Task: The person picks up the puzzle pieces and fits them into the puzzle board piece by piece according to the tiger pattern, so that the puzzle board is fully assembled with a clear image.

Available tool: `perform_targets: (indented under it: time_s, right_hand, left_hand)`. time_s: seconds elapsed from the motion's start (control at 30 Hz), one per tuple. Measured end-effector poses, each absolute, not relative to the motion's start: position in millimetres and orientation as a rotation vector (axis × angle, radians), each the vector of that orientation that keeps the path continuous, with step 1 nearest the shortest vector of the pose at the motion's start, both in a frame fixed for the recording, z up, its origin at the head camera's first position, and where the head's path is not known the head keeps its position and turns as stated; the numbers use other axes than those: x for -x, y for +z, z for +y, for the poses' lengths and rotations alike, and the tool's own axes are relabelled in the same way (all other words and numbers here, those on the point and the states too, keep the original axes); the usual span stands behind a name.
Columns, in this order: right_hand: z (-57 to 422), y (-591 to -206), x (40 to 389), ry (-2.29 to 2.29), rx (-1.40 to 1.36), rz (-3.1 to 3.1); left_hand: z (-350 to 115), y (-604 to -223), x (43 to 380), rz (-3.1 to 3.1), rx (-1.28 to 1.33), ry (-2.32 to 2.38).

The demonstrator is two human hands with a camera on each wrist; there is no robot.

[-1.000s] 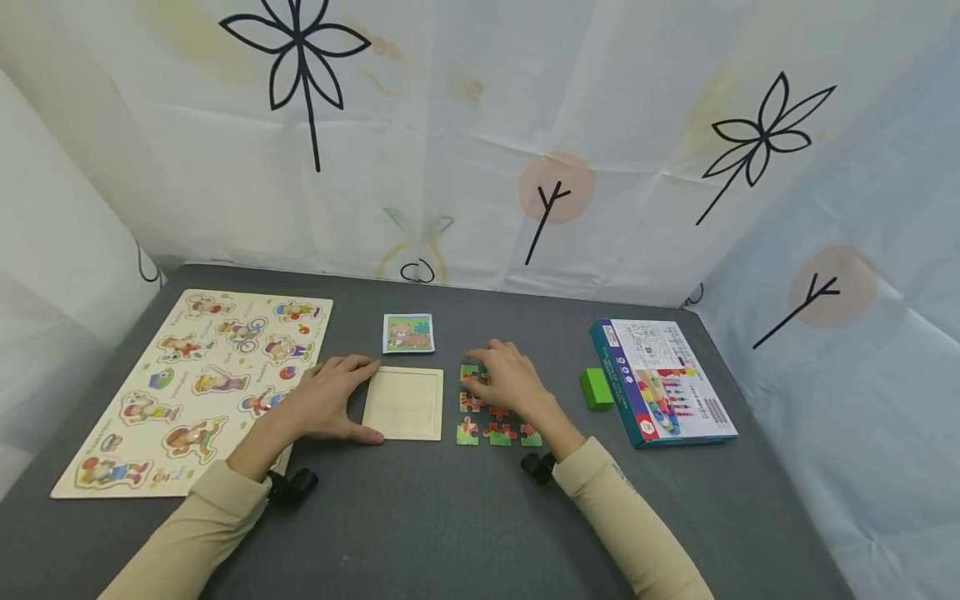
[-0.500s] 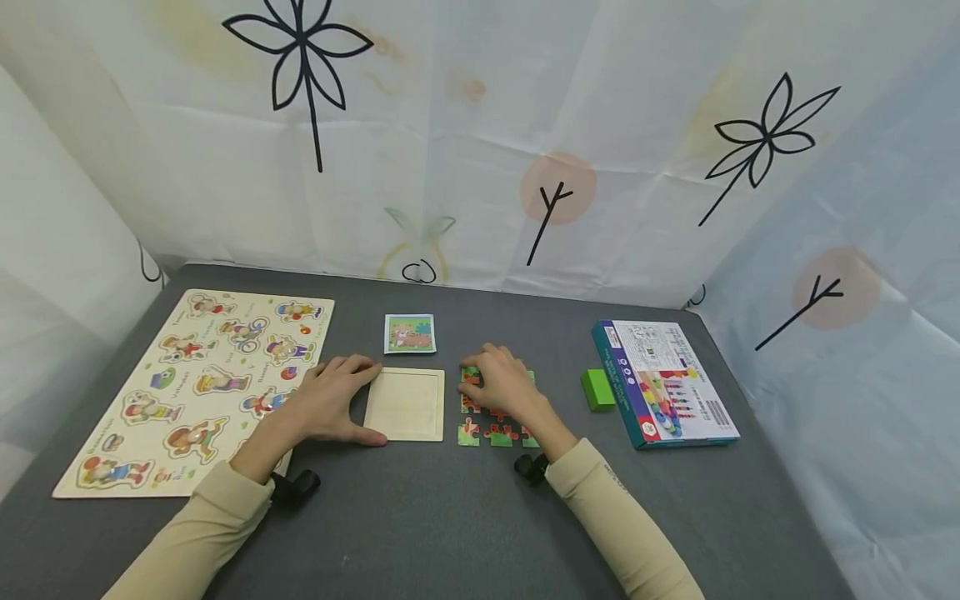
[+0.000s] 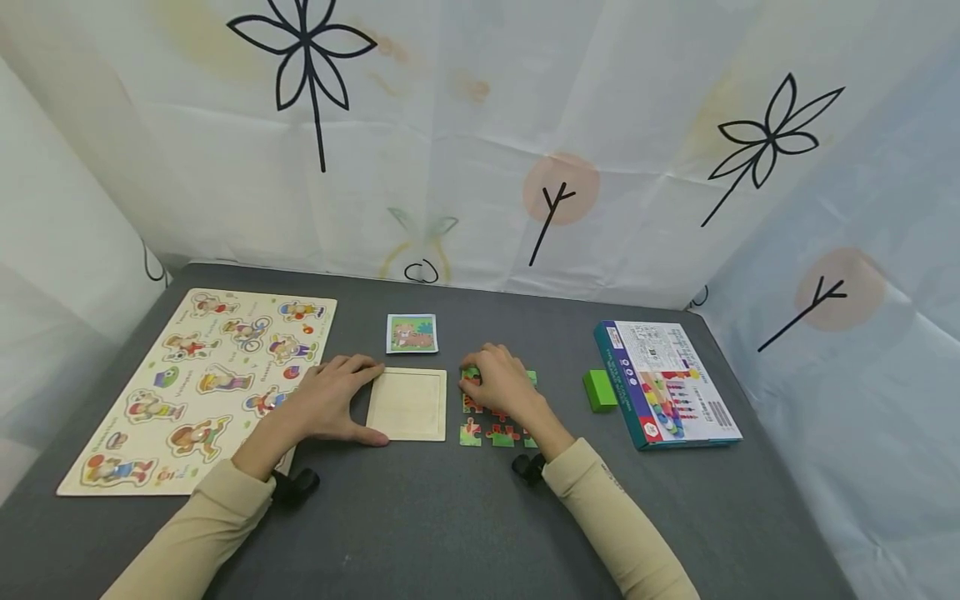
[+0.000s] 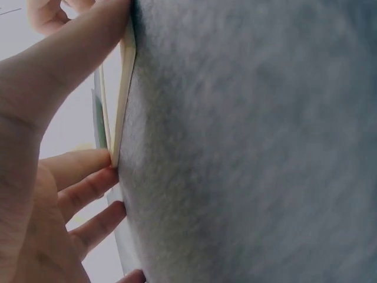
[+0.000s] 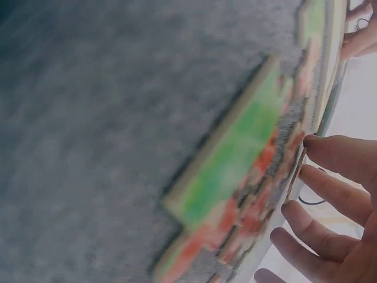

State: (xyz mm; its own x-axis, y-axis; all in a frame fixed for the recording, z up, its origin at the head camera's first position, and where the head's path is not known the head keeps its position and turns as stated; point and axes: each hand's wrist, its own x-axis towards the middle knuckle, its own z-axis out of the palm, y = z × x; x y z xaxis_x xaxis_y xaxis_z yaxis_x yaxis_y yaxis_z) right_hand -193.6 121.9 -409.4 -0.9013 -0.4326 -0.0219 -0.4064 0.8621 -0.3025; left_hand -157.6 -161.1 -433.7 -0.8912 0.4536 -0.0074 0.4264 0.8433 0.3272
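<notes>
A square wooden puzzle tray (image 3: 407, 406) lies flat with bare wood inside its raised rim. My left hand (image 3: 333, 404) spans its left side, fingers spread and fairly straight, thumb at the near edge and index finger at the far left corner. In the left wrist view those fingertips touch the tray's edge (image 4: 122, 100). To the right, red and green jigsaw pieces (image 3: 502, 435) lie in loose rows. Over the far left of them my right hand (image 3: 506, 382) pinches a thin jigsaw piece (image 5: 296, 175) between thumb and fingers; the hand partly hides the rows.
A small bear picture card (image 3: 412, 334) lies beyond the tray. A large peg puzzle board (image 3: 197, 392) is on the left, its edge under the left forearm. On the right are a green block (image 3: 600, 390) and a flat box (image 3: 667, 379). Fabric walls surround the dark table (image 3: 420, 517).
My right hand has drawn in slightly toward the far left jigsaw pieces, and its fingers have closed together there. The left hand stays at the tray.
</notes>
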Motion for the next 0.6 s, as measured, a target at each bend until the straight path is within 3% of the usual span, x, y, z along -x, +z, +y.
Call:
perform_targets:
  time_s: [0.6]
  right_hand:
    - [65, -404, 189, -0.572, 0.746, 2.898]
  left_hand:
    - [-167, -427, 165, 2.802, -0.696, 0.541]
